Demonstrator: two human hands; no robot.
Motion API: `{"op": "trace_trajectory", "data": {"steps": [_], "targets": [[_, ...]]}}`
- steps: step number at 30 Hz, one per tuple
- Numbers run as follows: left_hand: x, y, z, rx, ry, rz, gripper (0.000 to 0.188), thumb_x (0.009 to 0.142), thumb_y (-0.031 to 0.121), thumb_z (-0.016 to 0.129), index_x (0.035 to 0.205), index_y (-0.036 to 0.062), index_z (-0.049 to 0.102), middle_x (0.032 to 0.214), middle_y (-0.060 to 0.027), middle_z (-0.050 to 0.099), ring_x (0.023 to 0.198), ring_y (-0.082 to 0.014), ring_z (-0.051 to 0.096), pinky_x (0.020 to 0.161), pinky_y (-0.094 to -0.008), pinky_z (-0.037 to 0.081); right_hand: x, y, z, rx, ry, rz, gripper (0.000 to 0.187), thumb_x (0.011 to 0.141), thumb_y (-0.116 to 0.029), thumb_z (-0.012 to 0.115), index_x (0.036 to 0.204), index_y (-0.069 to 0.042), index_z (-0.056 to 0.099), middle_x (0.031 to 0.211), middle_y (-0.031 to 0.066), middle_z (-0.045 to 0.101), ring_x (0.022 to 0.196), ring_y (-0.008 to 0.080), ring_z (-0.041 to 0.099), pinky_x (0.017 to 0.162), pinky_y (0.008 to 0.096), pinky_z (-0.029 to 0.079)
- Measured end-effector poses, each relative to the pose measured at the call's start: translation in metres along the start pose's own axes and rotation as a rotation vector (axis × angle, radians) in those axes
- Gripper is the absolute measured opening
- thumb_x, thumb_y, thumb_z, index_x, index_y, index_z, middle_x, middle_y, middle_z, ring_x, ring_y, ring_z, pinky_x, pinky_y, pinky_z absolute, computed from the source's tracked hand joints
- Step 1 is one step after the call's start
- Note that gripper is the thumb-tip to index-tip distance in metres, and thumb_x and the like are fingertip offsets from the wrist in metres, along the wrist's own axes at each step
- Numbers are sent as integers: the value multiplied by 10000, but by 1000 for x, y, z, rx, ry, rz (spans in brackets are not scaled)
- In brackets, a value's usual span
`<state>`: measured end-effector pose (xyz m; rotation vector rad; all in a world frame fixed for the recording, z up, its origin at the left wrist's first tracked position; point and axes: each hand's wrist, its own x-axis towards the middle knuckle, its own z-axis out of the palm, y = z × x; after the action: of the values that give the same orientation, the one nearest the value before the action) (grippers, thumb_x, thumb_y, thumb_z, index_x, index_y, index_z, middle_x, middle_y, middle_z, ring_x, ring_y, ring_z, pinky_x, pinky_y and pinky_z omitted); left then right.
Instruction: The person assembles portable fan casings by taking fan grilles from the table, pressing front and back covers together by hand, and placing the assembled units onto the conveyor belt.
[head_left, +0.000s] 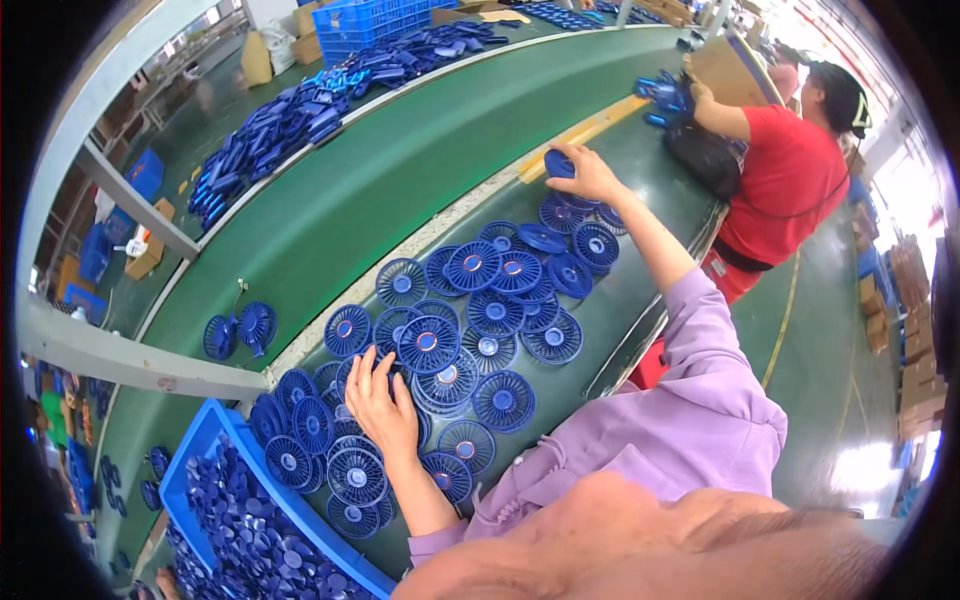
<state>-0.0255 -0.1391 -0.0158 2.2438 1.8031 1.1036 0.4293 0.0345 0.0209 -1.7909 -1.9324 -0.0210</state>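
Observation:
Many round blue fan grilles (430,343) lie spread and overlapping on the green worktop before me. Some carry an orange ring at the centre. My left hand (385,405) rests over the near-left part of the heap, fingers stretched and apart, touching the grilles under it. Farther off to the right, my right hand (592,178) grips a blue fan grille (558,165) at its rim between thumb and fingers. That one is tilted up at the far end of the spread, beside more grilles (595,245).
A blue bin (225,425) of small dark-blue pieces stands at the lower left. A green conveyor belt (350,240) runs beyond the worktop, with two small blue fans (240,330) on it. Blue parts (300,120) pile behind. A person in red (790,165) handles a carton at right.

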Motion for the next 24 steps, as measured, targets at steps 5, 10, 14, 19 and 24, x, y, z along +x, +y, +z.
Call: {"op": "trace_trajectory", "data": {"steps": [5,10,14,19,24], "targets": [[-1,2,0,28,2,34,273,837,80,600,1106,72,642,1290,-102,558,1258,-322,451,1056,-447,314,-20,-33,17,121,-167,-158,731,719,-468,737,1320,-131,493,1238,252,543,1132,435,514,976,471,423],[5,15,-8,58,0,63,272,869,99,587,1137,63,614,1309,-131,531,1280,-333,438,1075,-463,303,-29,-63,24,4,-388,-149,671,801,-471,676,1363,-176,459,1336,148,498,1228,366,462,980,527,384],[14,48,-38,222,-127,68,326,855,135,619,1175,84,583,1362,-131,469,1329,-333,373,1096,-486,279,-21,-55,22,358,-234,-229,519,872,-414,602,1247,-57,564,1144,226,619,1079,383,575,943,418,447],[44,46,-58,267,-200,94,403,818,182,663,1198,84,571,1332,-148,491,1277,-357,425,1046,-454,347,-26,-58,12,426,-242,-190,473,890,-338,613,1238,-20,572,1195,220,607,1137,353,566,976,401,427],[94,-39,-46,347,-158,-68,520,843,254,643,1281,20,489,1338,-217,476,1219,-373,474,1020,-438,400,-21,-60,17,783,-48,-74,345,918,-234,589,1159,11,618,1024,106,682,937,141,613,850,296,475]]}}
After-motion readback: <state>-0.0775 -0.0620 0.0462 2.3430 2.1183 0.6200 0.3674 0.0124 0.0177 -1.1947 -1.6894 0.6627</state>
